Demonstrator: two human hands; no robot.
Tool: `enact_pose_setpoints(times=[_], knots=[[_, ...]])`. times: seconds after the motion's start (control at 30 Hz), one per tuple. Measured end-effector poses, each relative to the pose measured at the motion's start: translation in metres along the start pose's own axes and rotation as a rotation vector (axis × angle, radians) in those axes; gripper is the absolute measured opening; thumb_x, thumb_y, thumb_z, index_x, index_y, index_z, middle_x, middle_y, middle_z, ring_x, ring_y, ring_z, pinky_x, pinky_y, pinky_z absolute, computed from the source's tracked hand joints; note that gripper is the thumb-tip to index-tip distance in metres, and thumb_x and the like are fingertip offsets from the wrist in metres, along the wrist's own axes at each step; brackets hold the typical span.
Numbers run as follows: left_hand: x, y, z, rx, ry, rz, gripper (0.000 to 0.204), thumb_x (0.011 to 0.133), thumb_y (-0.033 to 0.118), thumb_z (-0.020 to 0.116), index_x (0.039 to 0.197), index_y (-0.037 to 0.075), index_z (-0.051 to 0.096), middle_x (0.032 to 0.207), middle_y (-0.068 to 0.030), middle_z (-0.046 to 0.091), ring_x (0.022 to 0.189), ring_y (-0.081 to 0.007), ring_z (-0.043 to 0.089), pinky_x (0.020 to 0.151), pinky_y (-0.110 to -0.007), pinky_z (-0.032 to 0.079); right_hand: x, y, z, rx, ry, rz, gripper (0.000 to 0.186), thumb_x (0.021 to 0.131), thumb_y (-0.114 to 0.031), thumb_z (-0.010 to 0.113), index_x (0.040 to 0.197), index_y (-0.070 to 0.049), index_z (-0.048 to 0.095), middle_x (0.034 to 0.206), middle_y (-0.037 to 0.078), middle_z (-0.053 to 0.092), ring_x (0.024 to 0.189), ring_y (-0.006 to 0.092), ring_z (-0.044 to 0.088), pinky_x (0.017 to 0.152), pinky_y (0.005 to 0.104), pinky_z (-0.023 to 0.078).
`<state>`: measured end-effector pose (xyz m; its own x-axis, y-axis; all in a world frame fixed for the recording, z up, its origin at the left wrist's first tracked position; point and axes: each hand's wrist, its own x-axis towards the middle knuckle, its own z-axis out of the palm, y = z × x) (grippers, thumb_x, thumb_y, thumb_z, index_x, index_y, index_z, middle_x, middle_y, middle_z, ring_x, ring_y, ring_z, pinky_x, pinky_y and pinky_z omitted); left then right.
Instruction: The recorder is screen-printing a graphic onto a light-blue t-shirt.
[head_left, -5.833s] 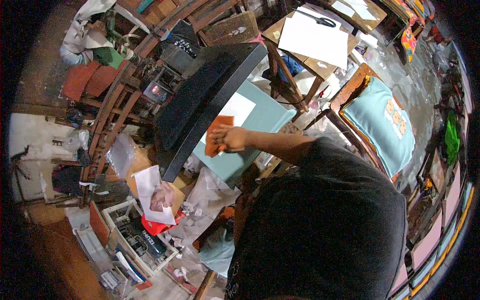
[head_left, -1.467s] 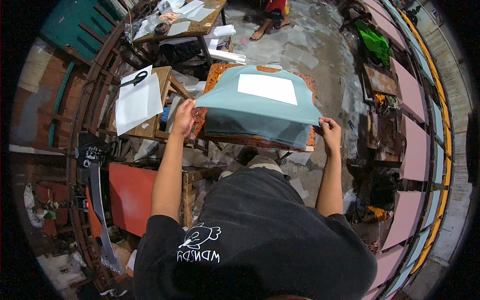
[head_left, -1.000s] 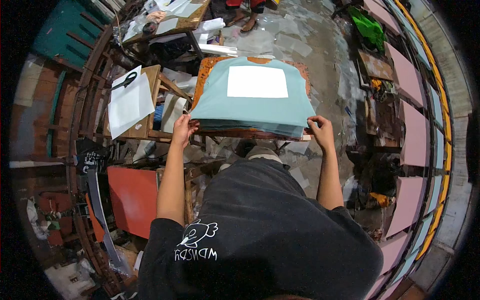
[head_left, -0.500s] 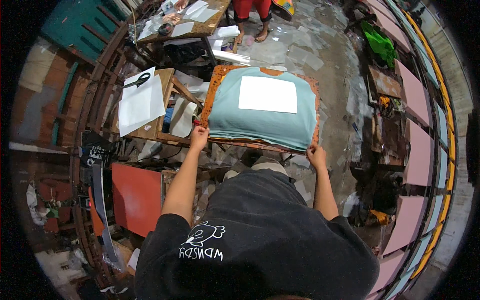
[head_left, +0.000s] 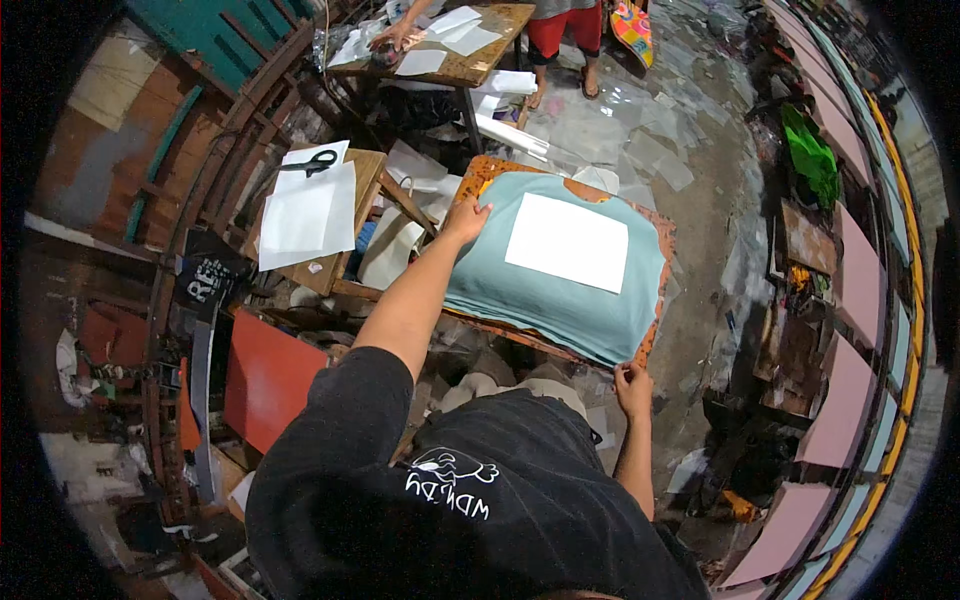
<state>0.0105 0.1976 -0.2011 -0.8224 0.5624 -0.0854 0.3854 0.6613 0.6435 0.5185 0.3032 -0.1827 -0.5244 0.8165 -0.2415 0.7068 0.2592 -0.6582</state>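
A stack of light blue shirt panels (head_left: 480, 270) lies on an orange speckled board (head_left: 490, 166), the curved neckline at the far side. On top of the fabric rests a blank white sheet (head_left: 568, 243), turned slightly clockwise. My left hand (head_left: 464, 222) is at the left edge of the stack, partway up its side, fingers closed on the fabric edge with the thumb over it. At the near right corner, my right hand (head_left: 633, 388) pinches the fabric hem. How many layers each hand grips is hidden.
Left of the board, a small wooden table (head_left: 368, 165) holds white sheets (head_left: 310, 215) and black scissors (head_left: 318, 162). Beyond it, another person's hand (head_left: 398, 36) is over a paper-strewn table (head_left: 508, 22). Pink panels (head_left: 838, 400) line the right; plastic sheets litter the floor.
My left hand has moved from the near left corner up along the stack's left edge. My right hand stays at the near right corner. The whole view has shifted and turned.
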Motion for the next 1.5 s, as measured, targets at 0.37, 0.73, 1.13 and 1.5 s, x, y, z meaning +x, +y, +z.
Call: enact_pose_setpoints(times=[0.37,0.73,1.13,1.5], knots=[[-0.030,-0.024,-0.020,-0.104,0.170,-0.007,0.025,0.090,0.028,0.061,0.086,0.005,0.053,0.082,-0.0188,0.063,0.079,-0.0385,0.061,0.069,-0.047,0.047,0.041,-0.043,-0.046,-0.262,-0.306,-0.262,0.024,0.085,-0.022,0.068,0.090,0.001,0.067,0.062,0.018,0.062,0.058,0.0257,0.065,0.060,0.0392,0.048],[-0.409,-0.036,-0.032,-0.326,0.441,-0.437,0.013,0.088,0.016,0.065,0.090,0.007,0.055,0.079,-0.0070,0.054,0.071,-0.0179,0.056,0.064,-0.033,0.046,0.075,-0.261,0.076,0.110,-1.404,-0.448,0.034,0.099,-0.029,0.056,0.106,0.003,0.065,0.082,0.005,0.064,0.079,0.0107,0.057,0.074,0.0256,0.045],[-0.799,-0.114,-0.070,0.418,1.053,-1.362,0.034,0.081,0.033,0.068,0.098,0.006,0.057,0.090,-0.0109,0.063,0.088,-0.0316,0.060,0.077,-0.043,0.048,-0.266,-0.449,-0.043,1.187,-2.967,-0.237,0.122,0.077,-0.089,0.005,0.122,0.011,0.059,0.133,0.043,0.041,0.119,0.0562,0.047,0.105,0.0636,0.031],[-0.854,-0.190,-0.096,0.824,0.488,-1.652,0.069,0.074,0.059,0.066,0.124,0.013,0.053,0.129,-0.0125,0.051,0.119,-0.0303,0.046,0.096,-0.049,0.036,-0.335,-0.470,-0.021,0.999,-2.797,-1.278,0.106,0.080,-0.087,0.024,0.117,0.003,0.065,0.125,0.039,0.050,0.113,0.0529,0.053,0.103,0.0636,0.033]])
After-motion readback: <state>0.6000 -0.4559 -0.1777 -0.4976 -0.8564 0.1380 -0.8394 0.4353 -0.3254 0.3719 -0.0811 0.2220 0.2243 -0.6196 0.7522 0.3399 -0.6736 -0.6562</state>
